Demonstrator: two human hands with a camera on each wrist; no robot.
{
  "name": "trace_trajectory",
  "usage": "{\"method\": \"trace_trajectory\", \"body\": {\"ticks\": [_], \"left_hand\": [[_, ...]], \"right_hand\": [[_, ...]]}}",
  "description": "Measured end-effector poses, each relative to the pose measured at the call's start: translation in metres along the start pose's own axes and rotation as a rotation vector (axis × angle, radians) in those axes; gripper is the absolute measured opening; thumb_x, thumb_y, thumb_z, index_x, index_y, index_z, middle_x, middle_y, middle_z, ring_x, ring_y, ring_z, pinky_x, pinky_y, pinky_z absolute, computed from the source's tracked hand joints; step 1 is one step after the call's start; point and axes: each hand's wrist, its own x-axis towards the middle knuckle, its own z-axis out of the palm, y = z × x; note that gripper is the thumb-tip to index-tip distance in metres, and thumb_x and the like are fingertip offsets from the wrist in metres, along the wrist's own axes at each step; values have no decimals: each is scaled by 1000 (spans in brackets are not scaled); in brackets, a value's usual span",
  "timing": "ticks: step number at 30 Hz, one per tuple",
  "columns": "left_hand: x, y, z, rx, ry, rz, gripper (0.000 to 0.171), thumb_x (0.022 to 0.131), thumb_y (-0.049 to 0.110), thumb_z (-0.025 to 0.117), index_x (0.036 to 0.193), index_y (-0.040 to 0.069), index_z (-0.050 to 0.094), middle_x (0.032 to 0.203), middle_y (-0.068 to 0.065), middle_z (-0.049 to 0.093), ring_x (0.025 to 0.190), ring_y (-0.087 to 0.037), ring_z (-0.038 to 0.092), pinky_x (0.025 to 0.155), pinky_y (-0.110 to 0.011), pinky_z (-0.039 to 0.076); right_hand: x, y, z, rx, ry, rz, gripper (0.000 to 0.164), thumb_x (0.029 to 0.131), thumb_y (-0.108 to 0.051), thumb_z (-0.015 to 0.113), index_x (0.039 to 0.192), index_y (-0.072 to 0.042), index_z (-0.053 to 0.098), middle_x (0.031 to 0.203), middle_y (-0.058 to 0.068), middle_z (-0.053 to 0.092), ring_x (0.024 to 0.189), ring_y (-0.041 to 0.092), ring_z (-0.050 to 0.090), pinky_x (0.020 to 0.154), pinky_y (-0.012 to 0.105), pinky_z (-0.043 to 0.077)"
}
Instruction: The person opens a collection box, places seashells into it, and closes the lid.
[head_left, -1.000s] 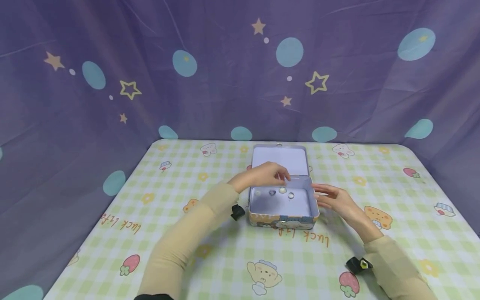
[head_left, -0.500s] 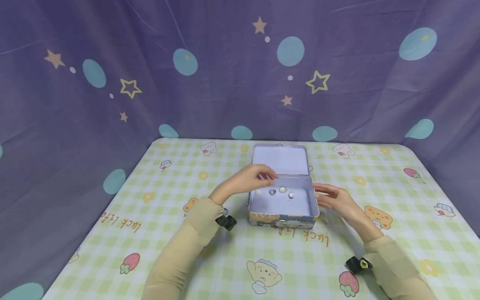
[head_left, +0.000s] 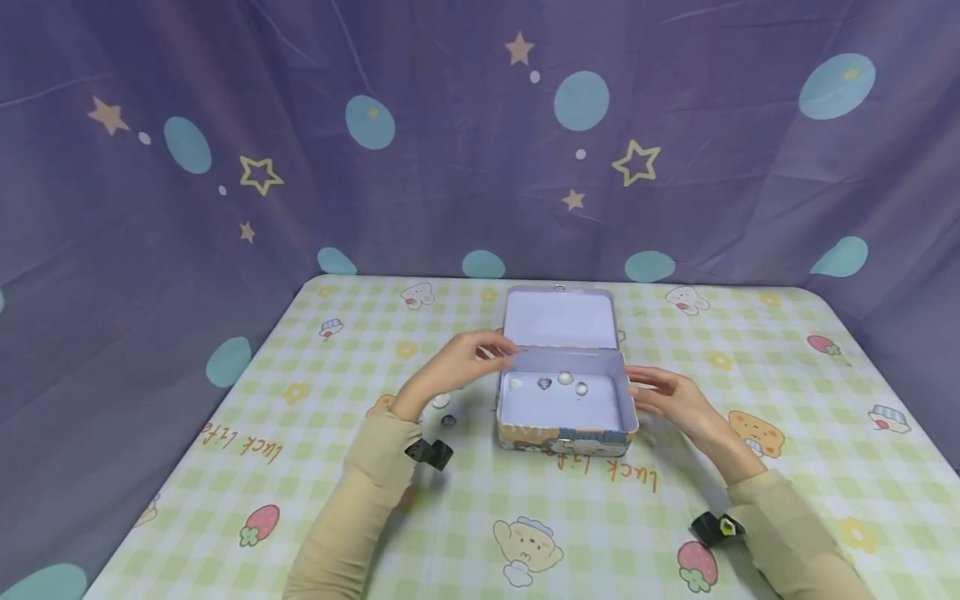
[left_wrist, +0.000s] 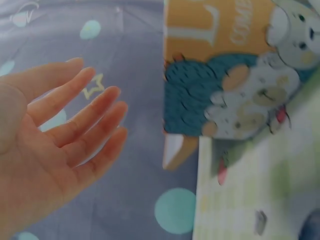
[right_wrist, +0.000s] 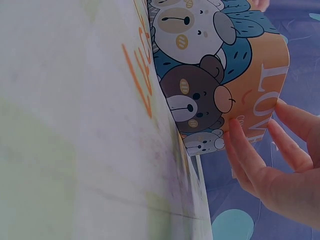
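A tin box (head_left: 525, 437) with printed cartoon bears stands on the table, its lid (head_left: 558, 321) folded back. Inside lie several small, shiny, glass-like pieces (head_left: 566, 378), too small to identify surely. My left hand (head_left: 461, 362) is over the box's left rear edge; in the left wrist view its fingers (left_wrist: 95, 120) are loosely spread with nothing between them. At the right wall, my right hand (head_left: 678, 404) touches the tin; the right wrist view has the fingertips (right_wrist: 235, 125) resting against the orange side and rim, not gripping.
Left of the box, by my left wrist, a dark little piece (head_left: 448, 421) and a whitish one (head_left: 441, 400) lie on the checked tablecloth (head_left: 450, 533). A purple curtain (head_left: 450, 200) hangs behind the table. Black straps (head_left: 430, 453) sit at both wrists.
My left hand has drawn back leftward from over the box's inside to its left rear edge. Small pieces left of the box have come into sight. My right hand stays put.
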Motion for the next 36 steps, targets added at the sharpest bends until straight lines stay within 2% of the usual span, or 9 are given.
{"method": "trace_trajectory", "body": {"ticks": [3, 9, 12, 19, 24, 30, 32, 36], "left_hand": [[-2, -10, -2, -10, 18, -40, 21, 85, 15, 58, 103, 4, 63, 103, -7, 62, 88, -16, 56, 79, -30, 45], [-6, -29, -6, 14, 36, -73, 22, 85, 12, 58, 102, -1, 62, 101, -12, 62, 87, -21, 57, 79, -31, 46], [-8, -37, -8, 44, 46, -110, 20, 84, 10, 59, 100, -1, 63, 100, -13, 63, 86, -21, 58, 77, -31, 46], [-9, -51, -9, 113, 20, -215, 20, 82, 9, 59, 99, 0, 64, 91, -11, 63, 81, -22, 56, 72, -29, 45], [-10, -59, -8, 128, 1, -241, 18, 81, 6, 59, 98, -1, 63, 88, -11, 62, 80, -22, 55, 70, -29, 45], [-13, -66, -8, 137, -19, -253, 18, 82, 3, 59, 98, -2, 62, 90, -13, 62, 79, -24, 56, 72, -32, 46], [-14, -69, -7, 140, -23, -253, 17, 82, 3, 58, 98, -3, 62, 90, -14, 62, 79, -25, 57, 73, -32, 46], [-15, -73, -6, 142, -36, -267, 17, 82, 3, 58, 97, -2, 63, 89, -13, 62, 79, -24, 57, 73, -33, 46]], "right_hand": [[0, -3, 0, 9, -9, 13, 57, 84, -25, 60, 130, 3, 39, 129, 26, 40, 98, 8, 56, 81, 25, 47], [-1, -2, 0, 0, 1, 11, 53, 85, -23, 59, 129, 1, 42, 127, 22, 43, 97, 7, 56, 80, 24, 47], [0, 0, 0, -1, 2, 10, 53, 85, -24, 59, 129, 1, 42, 127, 22, 43, 96, 6, 57, 80, 24, 47], [-1, -5, 1, 40, -14, 22, 58, 84, -22, 60, 131, 4, 37, 130, 26, 39, 100, 11, 56, 82, 25, 46], [1, 0, 0, 29, -6, 8, 56, 84, -24, 60, 129, 3, 40, 128, 24, 41, 98, 10, 56, 81, 26, 47], [14, 27, -7, 68, 18, 40, 62, 75, -38, 67, 126, -9, 49, 126, 14, 47, 98, 10, 57, 81, 26, 47], [16, 33, -9, 80, 11, 36, 68, 72, -43, 68, 127, -9, 48, 127, 15, 46, 100, 11, 57, 81, 27, 47], [10, 21, -6, 52, 13, 42, 65, 76, -39, 66, 128, -6, 46, 127, 16, 45, 100, 11, 56, 82, 27, 47]]}}
